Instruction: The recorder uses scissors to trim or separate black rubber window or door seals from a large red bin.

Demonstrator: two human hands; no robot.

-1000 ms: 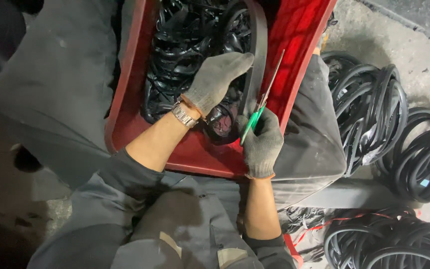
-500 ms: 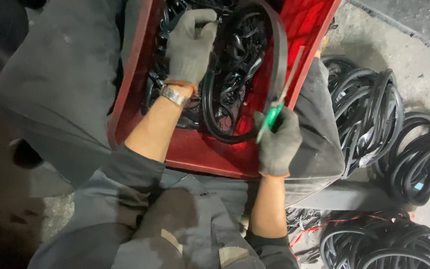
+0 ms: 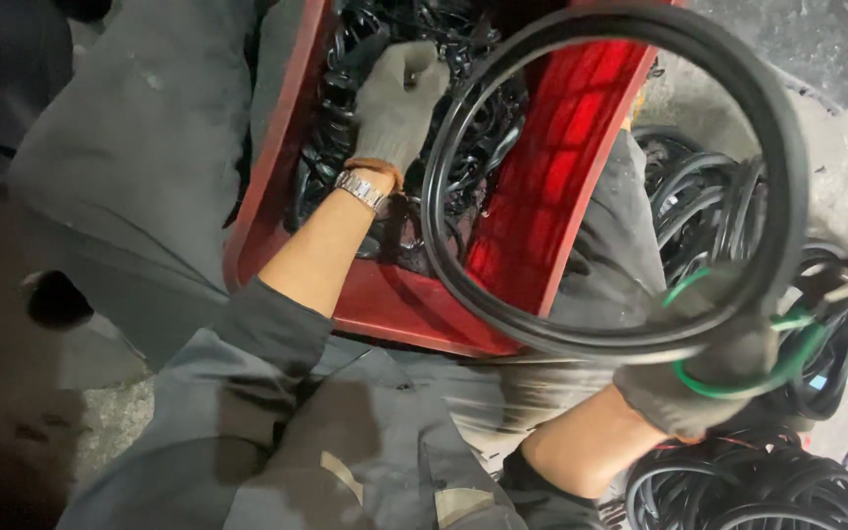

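Note:
My left hand [image 3: 397, 108], in a grey glove with a wristwatch at the cuff, reaches into a red plastic crate [image 3: 542, 206] and rests on a tangle of black rubber rings [image 3: 341, 147]. My right hand [image 3: 714, 378], also gloved, is out to the right of the crate. It grips one large black rubber ring [image 3: 777, 147] held up in the air, together with a green-handled tool that is blurred by motion. The ring's lower edge passes through the fist.
The crate rests on my lap over grey trousers. Bundles of black rubber rings [image 3: 699, 186] lie on the concrete floor at the right, and more [image 3: 748, 486] lie at the lower right. A dark mat [image 3: 797, 39] sits at the top right.
My right hand has swung right and down, lifting one black ring clear of the crate. My left hand has stayed at the far end of the crate, on the rings.

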